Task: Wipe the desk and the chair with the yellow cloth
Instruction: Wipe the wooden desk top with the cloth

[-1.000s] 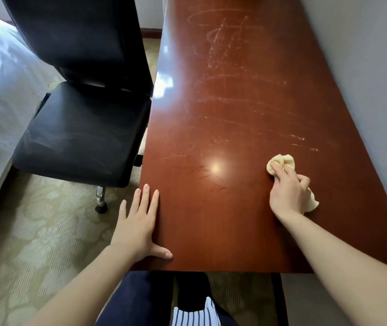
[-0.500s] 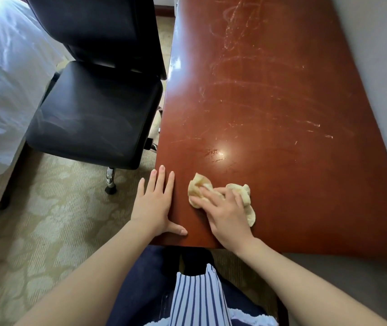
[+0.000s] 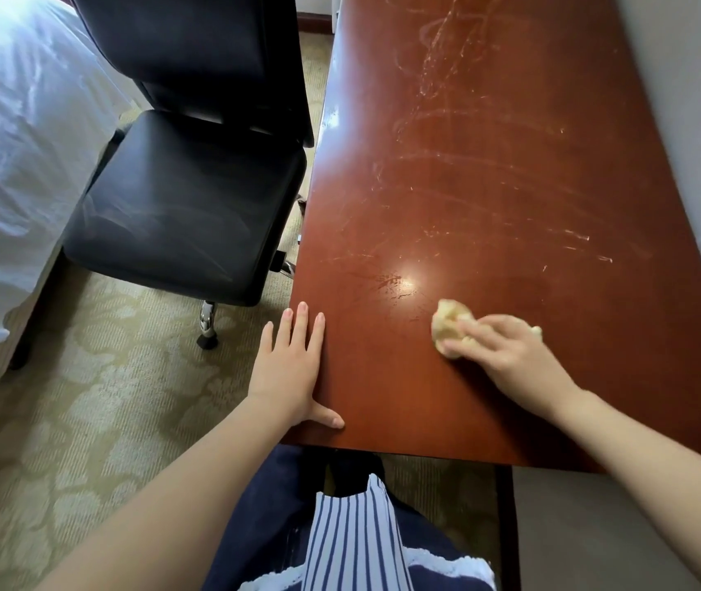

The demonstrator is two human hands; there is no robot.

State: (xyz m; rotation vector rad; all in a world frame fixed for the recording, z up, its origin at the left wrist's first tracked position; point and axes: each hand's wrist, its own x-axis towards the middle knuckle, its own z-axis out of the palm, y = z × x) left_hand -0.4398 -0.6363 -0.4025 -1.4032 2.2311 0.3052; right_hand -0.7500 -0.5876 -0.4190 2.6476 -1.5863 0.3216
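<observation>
The reddish-brown desk (image 3: 489,172) runs away from me along the wall, its top streaked with wipe marks. A crumpled yellow cloth (image 3: 448,324) lies on the near part of the desktop. My right hand (image 3: 510,356) covers most of it and presses it down with straight fingers. My left hand (image 3: 293,368) rests flat on the desk's near left corner, fingers spread, partly over the edge. The black chair (image 3: 186,206) stands left of the desk, its seat close to the desk's side.
A bed with white sheets (image 3: 12,142) fills the far left. Patterned carpet (image 3: 97,420) covers the floor. A grey wall (image 3: 698,121) borders the desk's right side. My striped top and dark trousers show at the bottom.
My right hand has slid the cloth to the right, away from my left hand, after sweeping left before that. My left hand has stayed on the corner.
</observation>
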